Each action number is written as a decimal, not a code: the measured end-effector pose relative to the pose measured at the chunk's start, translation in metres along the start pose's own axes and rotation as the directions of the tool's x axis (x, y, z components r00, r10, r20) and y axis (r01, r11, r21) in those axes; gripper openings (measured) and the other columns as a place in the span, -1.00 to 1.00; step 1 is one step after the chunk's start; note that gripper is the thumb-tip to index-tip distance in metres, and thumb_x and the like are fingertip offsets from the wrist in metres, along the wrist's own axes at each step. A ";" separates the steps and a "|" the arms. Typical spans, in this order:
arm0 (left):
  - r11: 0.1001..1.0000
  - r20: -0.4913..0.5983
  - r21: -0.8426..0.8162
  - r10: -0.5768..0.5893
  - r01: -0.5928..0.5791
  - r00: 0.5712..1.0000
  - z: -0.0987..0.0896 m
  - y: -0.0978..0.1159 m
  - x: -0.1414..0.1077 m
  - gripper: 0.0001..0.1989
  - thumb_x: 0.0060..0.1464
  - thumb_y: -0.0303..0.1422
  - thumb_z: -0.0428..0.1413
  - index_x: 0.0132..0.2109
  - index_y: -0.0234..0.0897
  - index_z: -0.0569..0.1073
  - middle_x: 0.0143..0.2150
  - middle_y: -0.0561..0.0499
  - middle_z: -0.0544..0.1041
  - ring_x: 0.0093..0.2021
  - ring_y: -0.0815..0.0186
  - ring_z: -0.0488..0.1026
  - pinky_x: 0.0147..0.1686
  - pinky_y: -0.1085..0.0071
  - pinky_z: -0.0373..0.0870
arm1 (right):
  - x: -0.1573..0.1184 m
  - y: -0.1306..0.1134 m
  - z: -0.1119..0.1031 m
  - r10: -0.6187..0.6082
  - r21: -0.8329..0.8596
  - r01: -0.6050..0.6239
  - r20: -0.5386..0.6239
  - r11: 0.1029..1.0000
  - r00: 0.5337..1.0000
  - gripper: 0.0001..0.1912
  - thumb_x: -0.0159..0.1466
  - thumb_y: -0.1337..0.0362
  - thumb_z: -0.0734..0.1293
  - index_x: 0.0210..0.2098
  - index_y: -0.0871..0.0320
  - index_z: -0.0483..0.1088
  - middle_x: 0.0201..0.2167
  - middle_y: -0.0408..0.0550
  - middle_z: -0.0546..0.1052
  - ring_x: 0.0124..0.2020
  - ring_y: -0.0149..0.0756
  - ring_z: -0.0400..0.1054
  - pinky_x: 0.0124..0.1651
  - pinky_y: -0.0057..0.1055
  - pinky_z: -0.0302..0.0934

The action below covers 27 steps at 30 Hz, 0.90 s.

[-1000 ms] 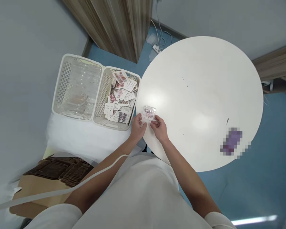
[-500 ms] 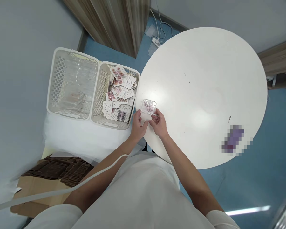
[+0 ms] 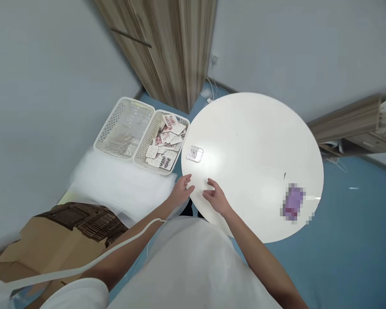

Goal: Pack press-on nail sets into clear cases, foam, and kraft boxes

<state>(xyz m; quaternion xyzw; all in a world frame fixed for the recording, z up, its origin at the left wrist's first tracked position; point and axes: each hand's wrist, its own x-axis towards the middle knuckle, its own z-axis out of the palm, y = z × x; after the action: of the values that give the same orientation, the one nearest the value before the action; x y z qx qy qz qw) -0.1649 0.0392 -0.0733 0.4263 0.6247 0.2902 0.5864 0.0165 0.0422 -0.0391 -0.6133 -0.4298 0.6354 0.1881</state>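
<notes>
A small clear plastic case [image 3: 194, 154] with a pinkish card inside lies flat near the left edge of the round white table [image 3: 260, 141]. Just below it, my left hand [image 3: 181, 189] hovers at the table's edge, fingers apart and holding nothing. Over the table to its right, my right hand [image 3: 216, 195] has its thumb and fingers spread, also with nothing in them. Neither hand touches the case.
Left of the table stand a basket of printed nail cards [image 3: 144, 150] and a basket of clear plastic cases [image 3: 97, 139]. A cardboard box [image 3: 48, 244] is at lower left. A blurred purple object [image 3: 294, 201] lies at the table's right.
Both hands have let go of the clear case and drawn back toward my body, their fingers opening. The case stays on the table. The camera view has tilted up and shifted.
</notes>
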 end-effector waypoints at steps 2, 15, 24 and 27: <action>0.999 0.057 0.039 0.002 -0.004 0.998 0.001 0.004 -0.012 -0.50 -0.02 -0.26 0.05 0.09 -0.26 0.22 0.07 -0.16 0.30 0.05 0.20 0.29 0.05 0.22 0.23 | -0.017 0.002 -0.010 -0.006 -0.010 0.007 0.026 1.000 1.000 -0.37 0.06 0.22 0.31 0.12 -0.02 0.09 0.11 0.02 0.20 -0.17 -0.32 0.37 -0.11 -0.28 0.26; 0.949 -0.014 0.314 0.035 -0.029 0.999 0.029 0.020 -0.096 -0.48 -0.07 -0.14 0.04 0.04 -0.27 0.30 0.02 -0.15 0.39 -0.05 0.13 0.37 -0.13 0.24 0.32 | -0.055 0.024 -0.027 -0.134 0.000 0.136 0.140 0.991 0.981 -0.55 0.03 0.18 0.32 -0.06 0.09 0.31 -0.10 0.00 0.40 -0.31 -0.37 0.35 -0.14 -0.29 0.23; 0.972 -0.259 0.224 0.123 -0.065 0.958 0.015 0.016 -0.132 -0.53 -0.06 -0.15 0.05 -0.01 -0.27 0.35 -0.05 -0.14 0.44 -0.12 0.20 0.41 -0.18 0.30 0.34 | -0.057 0.008 0.004 -0.228 0.003 0.239 0.307 0.971 0.924 -0.57 0.02 0.17 0.34 -0.11 0.12 0.33 -0.16 0.00 0.42 -0.33 -0.36 0.34 -0.21 -0.32 0.26; 0.974 -0.294 0.216 0.126 -0.063 0.947 0.001 0.012 -0.148 -0.54 -0.04 -0.13 0.02 -0.01 -0.27 0.34 -0.16 -0.10 0.48 -0.18 0.22 0.42 -0.21 0.33 0.33 | -0.051 0.008 0.015 -0.243 0.024 0.250 0.351 0.968 0.904 -0.57 0.01 0.13 0.34 -0.13 0.13 0.33 -0.27 -0.04 0.45 -0.34 -0.34 0.35 -0.22 -0.32 0.25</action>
<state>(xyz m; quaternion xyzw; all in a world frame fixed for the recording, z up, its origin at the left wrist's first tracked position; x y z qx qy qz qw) -0.1687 -0.0841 0.0087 0.4635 0.7131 0.3152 0.4211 0.0142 -0.0061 -0.0156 -0.4326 -0.5373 0.7012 0.1804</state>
